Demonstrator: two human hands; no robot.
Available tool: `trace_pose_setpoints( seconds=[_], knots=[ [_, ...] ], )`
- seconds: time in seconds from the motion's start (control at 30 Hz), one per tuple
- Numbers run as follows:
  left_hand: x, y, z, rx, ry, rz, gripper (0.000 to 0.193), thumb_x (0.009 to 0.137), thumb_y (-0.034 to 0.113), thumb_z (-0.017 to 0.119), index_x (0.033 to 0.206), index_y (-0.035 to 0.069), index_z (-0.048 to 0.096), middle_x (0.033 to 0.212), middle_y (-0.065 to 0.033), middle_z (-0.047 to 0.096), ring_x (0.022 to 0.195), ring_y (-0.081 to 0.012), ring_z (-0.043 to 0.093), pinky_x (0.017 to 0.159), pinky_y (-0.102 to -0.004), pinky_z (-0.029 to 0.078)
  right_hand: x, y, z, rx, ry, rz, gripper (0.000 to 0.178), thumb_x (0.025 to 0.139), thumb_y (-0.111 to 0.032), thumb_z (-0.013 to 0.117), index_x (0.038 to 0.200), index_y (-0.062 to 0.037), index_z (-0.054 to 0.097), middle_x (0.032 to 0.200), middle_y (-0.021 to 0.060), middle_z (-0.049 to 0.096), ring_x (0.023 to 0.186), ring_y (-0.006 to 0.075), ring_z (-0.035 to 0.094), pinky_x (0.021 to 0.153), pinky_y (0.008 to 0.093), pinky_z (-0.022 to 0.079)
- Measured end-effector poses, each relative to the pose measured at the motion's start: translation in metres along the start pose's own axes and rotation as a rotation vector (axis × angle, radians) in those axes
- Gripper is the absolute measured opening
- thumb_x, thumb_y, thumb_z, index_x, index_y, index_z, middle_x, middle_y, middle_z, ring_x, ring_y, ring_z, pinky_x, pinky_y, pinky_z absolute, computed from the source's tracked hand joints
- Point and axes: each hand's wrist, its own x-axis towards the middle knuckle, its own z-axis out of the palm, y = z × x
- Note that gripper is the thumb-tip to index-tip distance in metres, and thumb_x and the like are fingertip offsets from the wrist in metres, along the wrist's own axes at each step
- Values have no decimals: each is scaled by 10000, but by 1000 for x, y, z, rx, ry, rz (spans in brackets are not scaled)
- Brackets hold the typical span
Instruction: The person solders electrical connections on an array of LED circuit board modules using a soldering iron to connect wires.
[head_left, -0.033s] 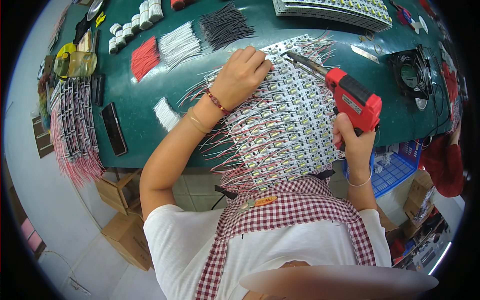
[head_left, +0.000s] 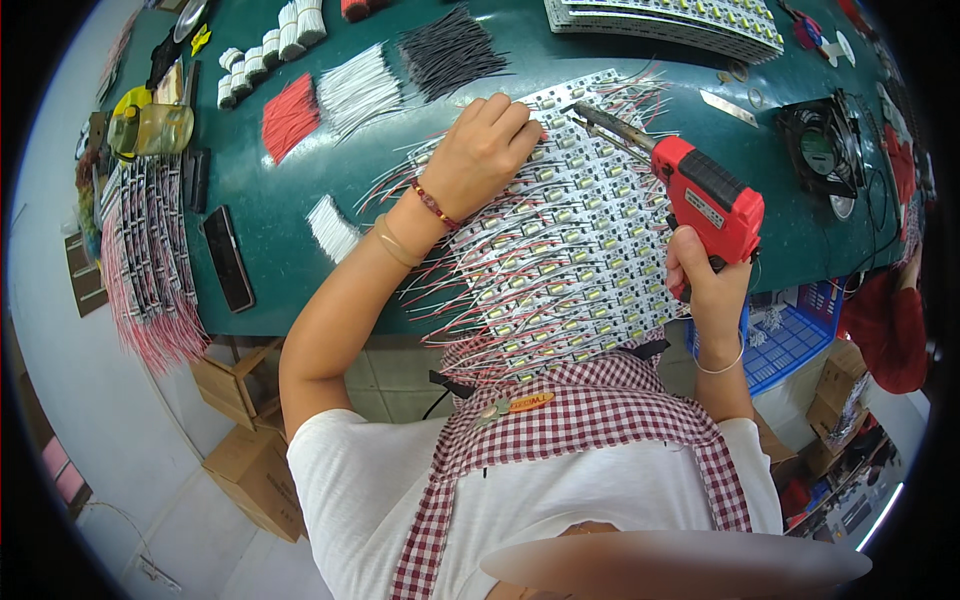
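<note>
A large panel of white LED circuit boards [head_left: 575,255] lies in front of me, its near end over my checked apron. Thin red and white wires [head_left: 455,300] stick out from its left side, with more at the upper right. My left hand [head_left: 485,150] rests at the panel's upper left, fingers curled and closed; whatever the fingertips pinch is hidden. In my right hand [head_left: 712,285] is a red and black soldering gun [head_left: 705,195], gripped by its handle. Its slim tip points up-left at the panel's top rows, a short way right of my left fingers.
Red wires [head_left: 290,117], white wires [head_left: 360,90] and black wires [head_left: 452,52] lie in piles on the green table [head_left: 270,210]. A phone [head_left: 228,258] and wired strips [head_left: 150,250] lie left. Stacked boards [head_left: 670,25] stand behind; a fan [head_left: 820,148] and blue basket [head_left: 790,345] are right.
</note>
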Motion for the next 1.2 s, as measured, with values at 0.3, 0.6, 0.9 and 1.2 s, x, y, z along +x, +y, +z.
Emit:
trace_pose_setpoints(
  seconds=[0.3,0.6,0.9,1.2],
  knots=[
    [2,6,-10,116,-10,20,200,737,49,601,934,43,640,863,-50,540,815,-211,534,713,-320,438,-9,4,-9,27,-12,-38,204,897,-99,594,1036,49,581,635,45,572,474,89,519,451,214,413],
    [-4,20,-2,-55,6,-31,191,734,45,616,921,49,658,841,-56,539,798,-218,531,727,-333,442,-14,11,-11,7,-49,33,157,870,-110,648,961,9,602,633,11,574,468,63,509,438,201,403],
    [-6,22,-2,-37,-5,-50,187,733,39,622,917,35,654,836,-61,534,791,-222,527,726,-335,443,-15,17,-8,-52,-58,-1,133,850,-121,684,878,-9,618,632,-2,576,469,56,513,436,198,408],
    [-7,20,1,1,3,-13,124,771,89,608,868,14,631,820,-68,504,812,-215,508,728,-327,425,-16,17,-7,-104,-46,-26,143,842,-122,695,880,-4,624,633,-5,578,474,56,513,440,204,402]
  ],
)
